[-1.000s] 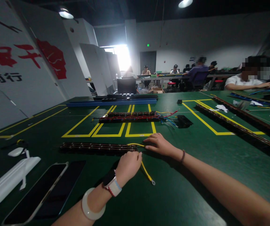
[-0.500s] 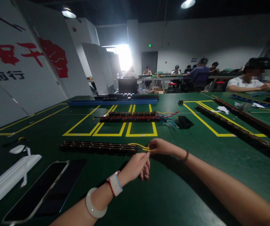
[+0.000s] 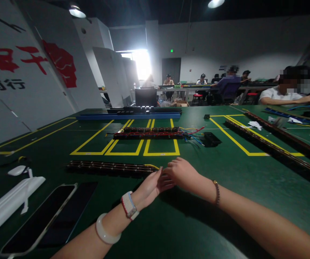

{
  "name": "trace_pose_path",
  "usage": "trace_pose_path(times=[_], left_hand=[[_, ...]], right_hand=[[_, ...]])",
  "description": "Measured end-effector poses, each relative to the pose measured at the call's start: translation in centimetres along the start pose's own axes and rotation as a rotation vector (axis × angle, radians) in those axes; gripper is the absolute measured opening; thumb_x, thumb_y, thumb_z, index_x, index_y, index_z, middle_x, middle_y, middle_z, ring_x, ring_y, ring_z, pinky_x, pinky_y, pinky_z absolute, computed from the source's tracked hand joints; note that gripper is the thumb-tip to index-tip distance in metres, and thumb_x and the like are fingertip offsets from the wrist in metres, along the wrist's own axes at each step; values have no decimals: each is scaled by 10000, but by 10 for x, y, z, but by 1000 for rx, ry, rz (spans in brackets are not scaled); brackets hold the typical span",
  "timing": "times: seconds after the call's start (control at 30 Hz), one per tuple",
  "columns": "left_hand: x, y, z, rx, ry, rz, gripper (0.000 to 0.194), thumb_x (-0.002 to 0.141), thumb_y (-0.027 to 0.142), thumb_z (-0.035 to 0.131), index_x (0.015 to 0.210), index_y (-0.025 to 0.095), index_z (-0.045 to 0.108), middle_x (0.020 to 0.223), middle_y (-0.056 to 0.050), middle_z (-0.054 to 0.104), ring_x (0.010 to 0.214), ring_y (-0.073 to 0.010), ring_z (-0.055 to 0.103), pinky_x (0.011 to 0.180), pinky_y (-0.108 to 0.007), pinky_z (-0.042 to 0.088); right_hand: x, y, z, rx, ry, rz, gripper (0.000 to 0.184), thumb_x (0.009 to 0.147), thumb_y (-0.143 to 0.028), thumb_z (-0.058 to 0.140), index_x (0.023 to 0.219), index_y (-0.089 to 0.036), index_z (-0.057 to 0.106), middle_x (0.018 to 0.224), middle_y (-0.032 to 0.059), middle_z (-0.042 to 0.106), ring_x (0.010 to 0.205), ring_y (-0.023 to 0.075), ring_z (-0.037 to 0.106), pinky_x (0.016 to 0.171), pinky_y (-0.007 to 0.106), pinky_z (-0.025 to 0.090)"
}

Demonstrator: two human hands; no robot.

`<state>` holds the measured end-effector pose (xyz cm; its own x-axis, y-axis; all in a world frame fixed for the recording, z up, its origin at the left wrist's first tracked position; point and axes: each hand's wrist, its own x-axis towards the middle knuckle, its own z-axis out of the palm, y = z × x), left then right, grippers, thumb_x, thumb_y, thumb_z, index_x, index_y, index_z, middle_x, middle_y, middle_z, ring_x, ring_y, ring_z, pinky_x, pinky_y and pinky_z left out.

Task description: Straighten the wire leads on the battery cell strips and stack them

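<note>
A long dark strip assembly with rows of shiny metal contacts [image 3: 108,167] lies across the green table, and a yellow wire [image 3: 151,166] comes off its right end. My left hand [image 3: 151,185] is at that end, thumb and fingertips closed around the wire's end, palm turned partly up. Over it from the right comes my right hand [image 3: 183,174], its fingers curled in against the left fingertips. The wire's tip disappears between the two hands, so which fingers grip it is partly hidden.
Beyond are a similar strip with red and blue wires [image 3: 149,135], a black box-like part [image 3: 211,139] and blue rails [image 3: 127,117]. Two phones [image 3: 40,219] and a white tubular object [image 3: 11,205] lie at left. Long strips [image 3: 273,151] extend at right, near a seated co-worker [image 3: 281,93].
My right hand has turned over and moved slightly left, closing in on my left fingertips. My left hand has shifted slightly left and rotated its palm upward. Less of the yellow wire shows.
</note>
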<state>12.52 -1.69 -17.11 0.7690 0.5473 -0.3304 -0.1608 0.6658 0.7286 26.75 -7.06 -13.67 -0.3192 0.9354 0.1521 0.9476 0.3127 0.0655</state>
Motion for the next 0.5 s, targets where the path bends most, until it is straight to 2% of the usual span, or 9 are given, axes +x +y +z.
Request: trace_pose_path(times=[0.13,0.2,0.27,0.37,0.5], left_hand=[[2,0,0,-31,79,-6,101,892,133,462,829,92,530,789,-72,632,710,-137,630,761,-305,509],[1,0,1,-28,70,-12,139,869,111,486,742,85,536,700,-48,603,608,-102,585,666,-252,494],[-1,2,2,-28,48,-7,173,851,114,510,684,84,540,643,-37,581,569,-97,559,642,-249,484],[-2,3,2,-11,20,2,182,853,122,508,684,80,561,651,-50,592,613,-125,585,710,-298,497],[1,0,-5,8,6,-13,148,876,133,490,792,65,592,771,-81,632,691,-137,615,748,-295,492]], right_hand=[[-4,-15,-1,-116,-21,-43,121,836,-164,548,878,-116,650,867,95,628,793,163,545,727,307,330],[-6,-19,-9,-79,-9,-6,175,870,-273,541,854,-141,655,854,78,628,771,156,537,697,300,315],[-8,-19,-20,-20,30,56,267,887,-385,519,830,-165,658,820,58,623,735,145,527,670,292,300],[-9,-17,-29,-7,54,103,281,880,-408,523,794,-175,654,780,43,619,719,147,527,658,291,298],[-8,-15,-13,-74,-54,87,191,839,-345,588,885,-176,662,819,64,639,768,177,567,676,295,338]])
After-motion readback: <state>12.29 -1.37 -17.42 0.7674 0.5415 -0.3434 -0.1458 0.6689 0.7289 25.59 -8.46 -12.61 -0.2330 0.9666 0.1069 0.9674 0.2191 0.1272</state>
